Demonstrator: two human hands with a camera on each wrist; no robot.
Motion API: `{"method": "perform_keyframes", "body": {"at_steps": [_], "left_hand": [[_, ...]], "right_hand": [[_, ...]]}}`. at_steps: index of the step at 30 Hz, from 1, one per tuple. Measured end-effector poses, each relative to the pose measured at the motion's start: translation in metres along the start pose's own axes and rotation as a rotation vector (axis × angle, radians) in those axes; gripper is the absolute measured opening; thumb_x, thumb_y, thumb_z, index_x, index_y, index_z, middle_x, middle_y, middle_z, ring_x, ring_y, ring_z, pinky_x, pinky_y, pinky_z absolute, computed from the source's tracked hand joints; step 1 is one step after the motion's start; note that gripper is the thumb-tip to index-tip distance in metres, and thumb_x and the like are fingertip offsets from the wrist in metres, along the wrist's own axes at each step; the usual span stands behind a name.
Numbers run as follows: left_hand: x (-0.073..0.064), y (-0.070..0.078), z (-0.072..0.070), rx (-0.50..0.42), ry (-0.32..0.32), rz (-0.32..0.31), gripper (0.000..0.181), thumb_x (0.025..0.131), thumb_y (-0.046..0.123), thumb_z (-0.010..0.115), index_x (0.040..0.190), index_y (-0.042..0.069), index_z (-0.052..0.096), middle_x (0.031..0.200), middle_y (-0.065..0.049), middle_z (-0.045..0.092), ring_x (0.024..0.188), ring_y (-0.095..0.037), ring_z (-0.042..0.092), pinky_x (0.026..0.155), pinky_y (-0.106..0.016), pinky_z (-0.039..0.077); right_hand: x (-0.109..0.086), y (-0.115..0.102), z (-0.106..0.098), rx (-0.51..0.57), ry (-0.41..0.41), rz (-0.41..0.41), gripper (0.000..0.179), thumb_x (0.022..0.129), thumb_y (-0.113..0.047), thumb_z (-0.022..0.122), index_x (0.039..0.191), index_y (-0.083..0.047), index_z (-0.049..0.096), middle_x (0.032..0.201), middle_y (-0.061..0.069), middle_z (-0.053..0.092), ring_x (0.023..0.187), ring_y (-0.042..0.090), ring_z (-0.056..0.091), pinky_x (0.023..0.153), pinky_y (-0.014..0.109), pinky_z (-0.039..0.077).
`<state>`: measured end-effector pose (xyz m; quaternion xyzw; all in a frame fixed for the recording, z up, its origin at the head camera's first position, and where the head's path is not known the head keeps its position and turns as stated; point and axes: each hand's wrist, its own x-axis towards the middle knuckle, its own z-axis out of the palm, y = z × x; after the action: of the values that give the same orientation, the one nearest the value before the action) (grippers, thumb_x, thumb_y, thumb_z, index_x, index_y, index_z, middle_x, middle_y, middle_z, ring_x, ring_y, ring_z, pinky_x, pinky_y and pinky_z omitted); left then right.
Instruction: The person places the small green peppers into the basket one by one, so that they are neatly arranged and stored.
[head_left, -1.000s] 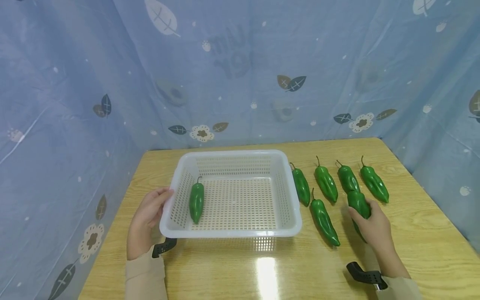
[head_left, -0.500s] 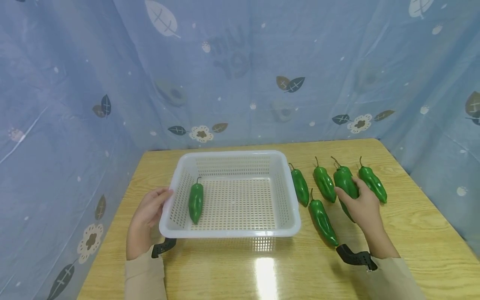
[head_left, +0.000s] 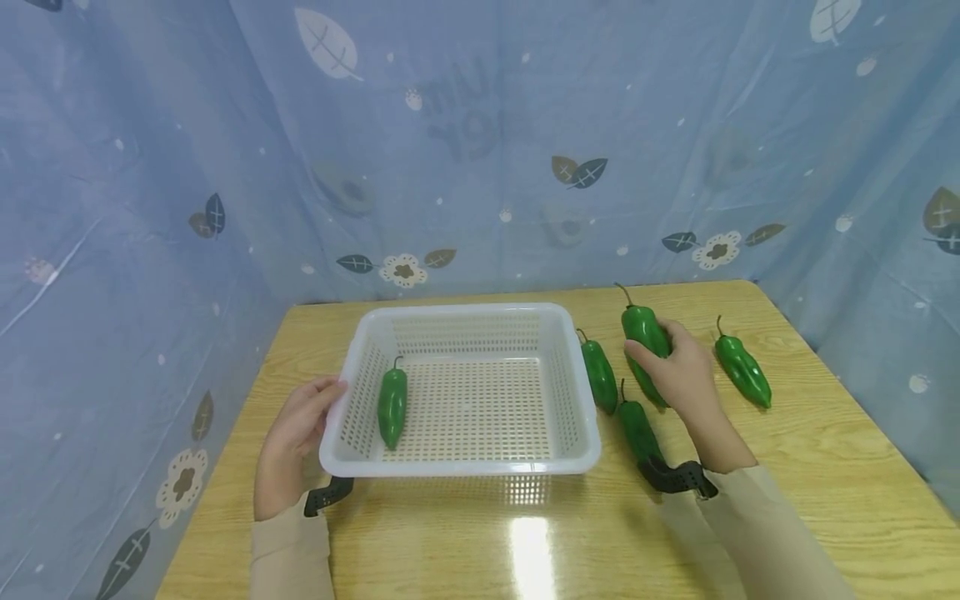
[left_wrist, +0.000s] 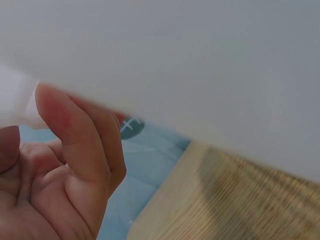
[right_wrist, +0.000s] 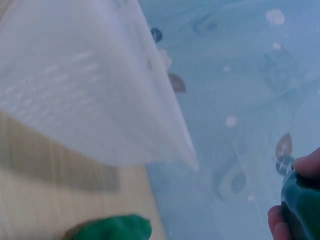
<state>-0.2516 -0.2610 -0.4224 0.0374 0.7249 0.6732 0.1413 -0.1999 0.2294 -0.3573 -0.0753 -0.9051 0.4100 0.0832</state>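
Observation:
My left hand (head_left: 300, 417) grips the left rim of a white plastic basket (head_left: 459, 467); in the left wrist view its fingers (left_wrist: 75, 120) curl up against the pale basket wall. One green chili pepper (head_left: 392, 407) lies inside, near the left wall. Right of the basket, my right hand (head_left: 686, 375) holds another green chili pepper (head_left: 642, 327) between thumb and fingers, its stem pointing away from me. In the right wrist view that held pepper (right_wrist: 302, 202) shows only at the right edge. What lies beneath this hand is hidden.
Loose peppers lie on the wooden table (head_left: 420, 542): one beside the basket (head_left: 597, 375), one partly under the right wrist strap (head_left: 637, 429), one farther right (head_left: 742, 369). A blue patterned curtain (head_left: 480, 167) encloses the back and sides.
My right hand has moved left and slightly away from me with the held pepper, from the right-hand peppers toward the basket. My left hand and the basket have stayed put.

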Motion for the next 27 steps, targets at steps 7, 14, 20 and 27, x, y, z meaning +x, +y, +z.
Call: {"method": "perform_keyframes", "body": {"at_steps": [7,14,20,27], "left_hand": [[0.0,0.002,0.0,0.015,0.006,-0.01,0.052,0.101,0.027,0.045,0.131,-0.016,0.038,0.093,0.004,0.07,0.086,-0.013,0.07,0.073,-0.033,0.058],[-0.001,0.001,-0.001,0.01,-0.001,-0.003,0.053,0.102,0.027,0.045,0.131,-0.017,0.037,0.094,0.003,0.07,0.085,-0.013,0.07,0.073,-0.033,0.058],[0.0,0.0,-0.002,0.038,0.008,-0.006,0.054,0.102,0.028,0.045,0.133,-0.014,0.037,0.096,0.004,0.07,0.087,-0.013,0.07,0.073,-0.033,0.058],[-0.001,0.001,0.001,0.006,0.013,-0.004,0.052,0.102,0.026,0.045,0.132,-0.016,0.038,0.093,0.002,0.07,0.083,-0.013,0.07,0.071,-0.032,0.058]], "right_hand": [[0.017,-0.023,0.008,0.047,-0.067,0.038,0.077,0.094,-0.048,0.051,0.147,0.002,0.026,0.136,0.029,0.044,0.112,0.044,0.053,0.085,0.054,0.051],[0.031,-0.043,0.025,0.083,-0.107,0.066,0.073,0.094,-0.041,0.054,0.147,0.001,0.027,0.136,0.027,0.044,0.114,0.043,0.053,0.087,0.053,0.051],[0.043,-0.056,0.049,0.102,-0.132,0.065,0.067,0.093,-0.034,0.056,0.146,-0.002,0.03,0.136,0.025,0.046,0.116,0.04,0.052,0.088,0.052,0.051],[0.051,-0.068,0.079,0.121,-0.188,0.057,0.067,0.092,-0.034,0.058,0.144,-0.001,0.031,0.134,0.024,0.046,0.117,0.039,0.052,0.091,0.052,0.049]]}}
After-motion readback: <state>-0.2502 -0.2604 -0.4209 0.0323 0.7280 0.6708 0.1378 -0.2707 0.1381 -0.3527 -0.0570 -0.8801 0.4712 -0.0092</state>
